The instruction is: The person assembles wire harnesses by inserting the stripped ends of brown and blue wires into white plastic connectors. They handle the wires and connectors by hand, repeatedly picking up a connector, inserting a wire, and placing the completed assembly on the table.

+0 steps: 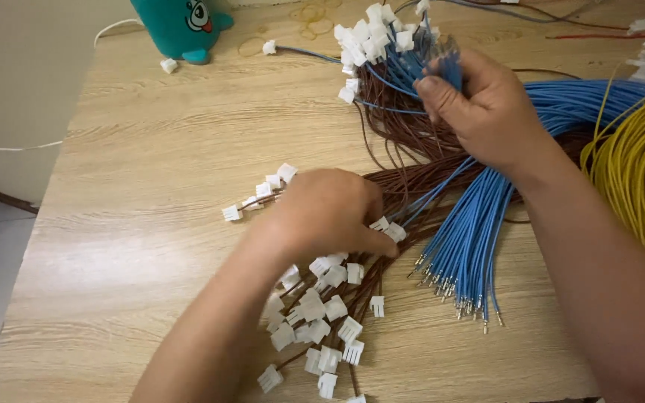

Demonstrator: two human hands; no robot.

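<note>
Your left hand [322, 213] presses brown wires [404, 186] with white connectors [315, 313] on desk [151, 186]. Right hand [487, 112] clamped on blue wires [472, 231]. Risk: tugging tangles bundles, bends bare terminal tips.

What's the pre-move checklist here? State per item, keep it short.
1. Right hand grips blue wires: ok, fingers closed round a few near their upper ends.
2. Left hand on brown wires: ok, resting on the bundle beside the white connectors.
3. Blue wires' bare metal ends free: ok, they fan out on the wooden table, none plugged in.
4. Brown and blue bundles separated: not ok, they cross under the hands.
5. Yellow wires apart from the hands: ok, at the right edge.
6. Connector seating on brown wires: cannot tell.
</note>
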